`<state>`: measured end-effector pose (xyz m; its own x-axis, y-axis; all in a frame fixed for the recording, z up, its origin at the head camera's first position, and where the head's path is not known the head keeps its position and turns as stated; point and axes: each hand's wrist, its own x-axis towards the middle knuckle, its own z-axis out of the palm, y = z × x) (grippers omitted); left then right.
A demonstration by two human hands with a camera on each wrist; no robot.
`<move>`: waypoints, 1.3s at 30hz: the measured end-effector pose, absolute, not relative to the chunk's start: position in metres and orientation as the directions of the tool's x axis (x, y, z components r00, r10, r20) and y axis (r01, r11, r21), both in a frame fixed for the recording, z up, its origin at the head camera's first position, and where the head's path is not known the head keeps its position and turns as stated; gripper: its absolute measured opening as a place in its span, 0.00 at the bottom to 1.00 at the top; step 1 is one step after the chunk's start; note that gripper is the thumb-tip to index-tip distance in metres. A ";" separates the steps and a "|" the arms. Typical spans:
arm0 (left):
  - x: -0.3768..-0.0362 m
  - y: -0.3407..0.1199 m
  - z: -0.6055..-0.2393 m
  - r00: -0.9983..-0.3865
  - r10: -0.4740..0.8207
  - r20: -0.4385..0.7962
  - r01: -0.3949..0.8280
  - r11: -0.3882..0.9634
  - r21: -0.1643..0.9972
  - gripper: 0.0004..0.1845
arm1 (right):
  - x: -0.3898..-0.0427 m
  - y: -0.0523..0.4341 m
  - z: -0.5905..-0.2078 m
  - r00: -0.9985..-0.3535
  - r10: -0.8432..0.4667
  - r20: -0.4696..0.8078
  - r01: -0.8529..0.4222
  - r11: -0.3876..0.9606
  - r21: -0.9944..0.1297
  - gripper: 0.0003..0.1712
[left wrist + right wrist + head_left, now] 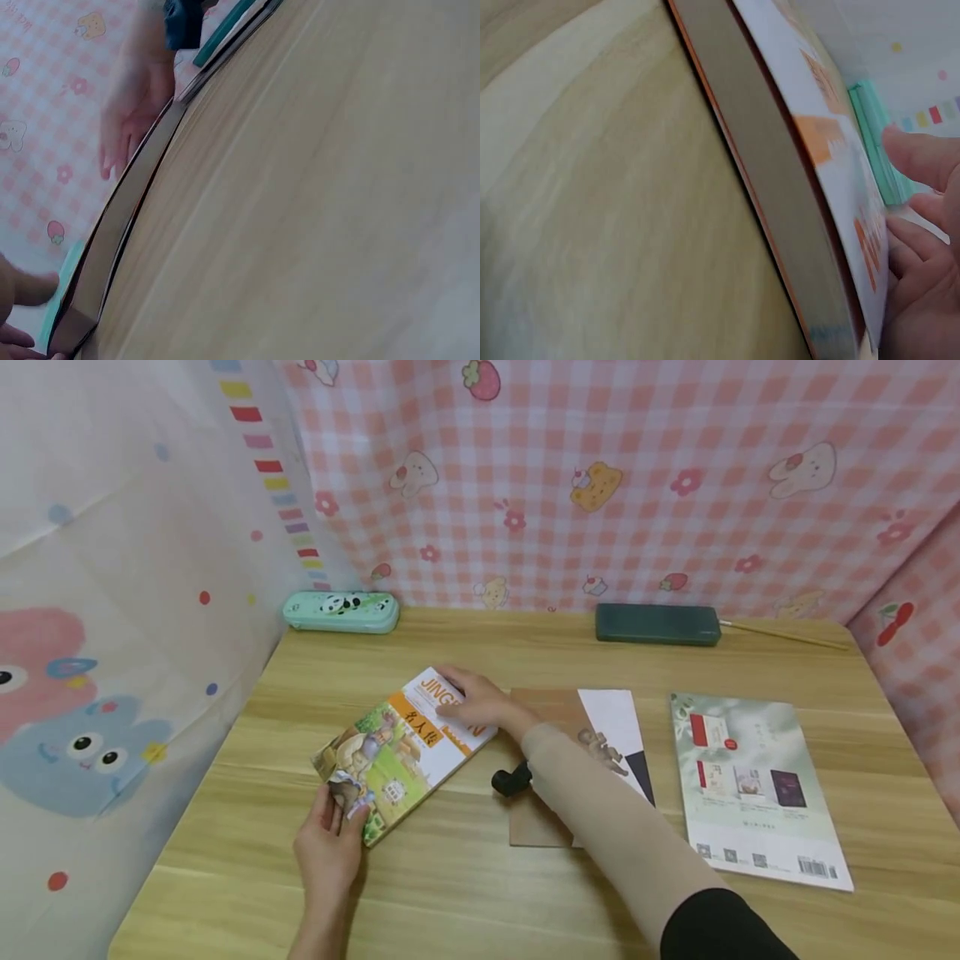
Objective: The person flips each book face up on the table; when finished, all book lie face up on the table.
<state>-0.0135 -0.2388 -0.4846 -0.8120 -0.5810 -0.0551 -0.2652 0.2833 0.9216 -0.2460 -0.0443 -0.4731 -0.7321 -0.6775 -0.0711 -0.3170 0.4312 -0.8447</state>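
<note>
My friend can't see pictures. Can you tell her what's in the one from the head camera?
Two hands hold a colourful book on a wooden table: the left hand grips its near corner and the right hand rests on its far end. Two more books lie to the right, and two pencil cases sit by a pink checked curtain.

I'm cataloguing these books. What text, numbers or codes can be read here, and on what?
"JING", cut off by the right hand, in orange on the white top of the book both hands hold.
Characters on that book's orange label: too blurred to read.
Magazine: barcode and QR codes at its bottom edge, too small to read; its small print likewise.
Panda case, dark case: no readable text.
</note>
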 end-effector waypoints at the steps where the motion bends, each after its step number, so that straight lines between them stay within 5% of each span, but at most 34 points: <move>1: -0.014 -0.241 -0.485 -0.816 -0.574 -0.062 -0.268 0.281 0.922 0.39 | -0.247 -0.042 -0.473 -0.727 -0.683 -0.064 -0.319 0.420 -0.850 0.40; 29: -0.071 -0.306 -0.479 -0.927 -0.334 0.173 -0.075 0.614 0.786 0.24 | -0.226 0.015 -0.468 -0.578 -0.816 -0.024 -0.454 0.346 -0.821 0.38; 39: -0.078 -0.307 -0.479 -0.953 -0.304 -0.006 -0.188 0.574 0.797 0.29 | -0.226 0.019 -0.470 -0.602 -0.799 -0.021 -0.462 0.370 -0.806 0.32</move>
